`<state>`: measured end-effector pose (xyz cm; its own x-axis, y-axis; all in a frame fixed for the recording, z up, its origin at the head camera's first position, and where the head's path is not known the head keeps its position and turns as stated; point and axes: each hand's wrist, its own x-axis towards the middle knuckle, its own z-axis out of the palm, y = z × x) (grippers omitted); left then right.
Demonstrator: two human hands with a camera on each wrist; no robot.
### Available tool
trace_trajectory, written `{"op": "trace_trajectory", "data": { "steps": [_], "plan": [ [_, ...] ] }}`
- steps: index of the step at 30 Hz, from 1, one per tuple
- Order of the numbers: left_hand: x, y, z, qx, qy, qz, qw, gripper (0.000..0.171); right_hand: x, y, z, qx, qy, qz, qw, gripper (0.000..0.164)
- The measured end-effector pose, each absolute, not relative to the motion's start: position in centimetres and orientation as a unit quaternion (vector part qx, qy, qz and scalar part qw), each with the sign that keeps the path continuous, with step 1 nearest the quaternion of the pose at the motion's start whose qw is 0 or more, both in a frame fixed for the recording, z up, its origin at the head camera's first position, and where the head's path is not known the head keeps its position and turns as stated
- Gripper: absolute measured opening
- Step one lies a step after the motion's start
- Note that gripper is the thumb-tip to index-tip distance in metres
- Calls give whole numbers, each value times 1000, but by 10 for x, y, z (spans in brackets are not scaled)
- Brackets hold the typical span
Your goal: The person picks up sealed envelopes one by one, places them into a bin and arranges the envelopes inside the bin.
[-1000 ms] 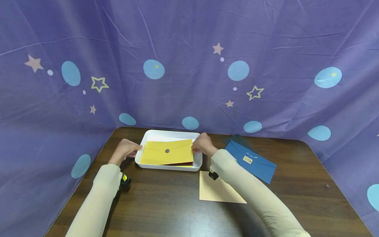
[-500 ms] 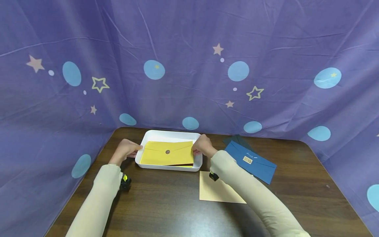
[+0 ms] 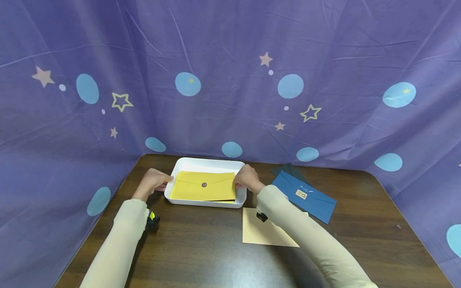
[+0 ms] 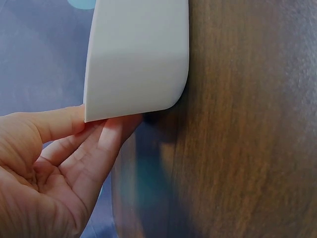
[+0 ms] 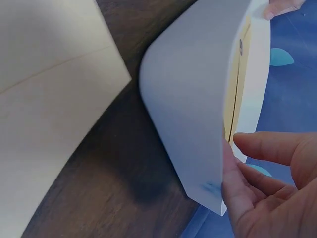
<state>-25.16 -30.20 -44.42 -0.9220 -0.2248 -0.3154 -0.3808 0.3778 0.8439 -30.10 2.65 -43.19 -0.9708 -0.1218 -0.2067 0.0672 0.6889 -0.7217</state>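
A white tray (image 3: pixel 209 164) stands at the back of the table with a stack of yellow envelopes in it. The top yellow envelope (image 3: pixel 194 192) has a dark round seal on its flap; a darker edge shows beneath it at the front right. My left hand (image 3: pixel 153 182) pinches the tray's left rim, thumb at the edge and fingers against the outer wall in the left wrist view. At the tray's right end, my right hand (image 3: pixel 247 178) pinches the top envelope's right edge between thumb and fingers. Its fingertips are partly hidden in the right wrist view.
To the right lies a blue envelope (image 3: pixel 306 196) with a pale label, over a dark green envelope (image 3: pixel 292 171). A cream envelope (image 3: pixel 264 234) lies in front, partly under my right sleeve. A purple patterned curtain (image 3: pixel 230 116) hangs behind the brown table (image 3: pixel 201 252).
The top yellow envelope's right end has lowered and now lies flatter on the stack. My right hand has moved down slightly with it. My left hand stays at the tray rim.
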Motion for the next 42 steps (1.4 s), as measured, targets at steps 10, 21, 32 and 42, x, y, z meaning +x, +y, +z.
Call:
{"op": "trace_trajectory", "data": {
  "steps": [10,21,32,42],
  "plan": [
    [-252,-302,-444,-188,825,528,75,41,-290,31,-433,-47,935,-343,79,14],
    [-253,-301,-441,-199,830,515,80,43,-290,36,-437,-80,939,-332,41,13],
    [-254,-300,-443,-207,830,511,83,41,-290,39,-443,-78,922,-376,48,11],
    [-252,-300,-440,-177,827,526,89,38,-290,54,-438,-76,807,-566,153,23]
  ]
}}
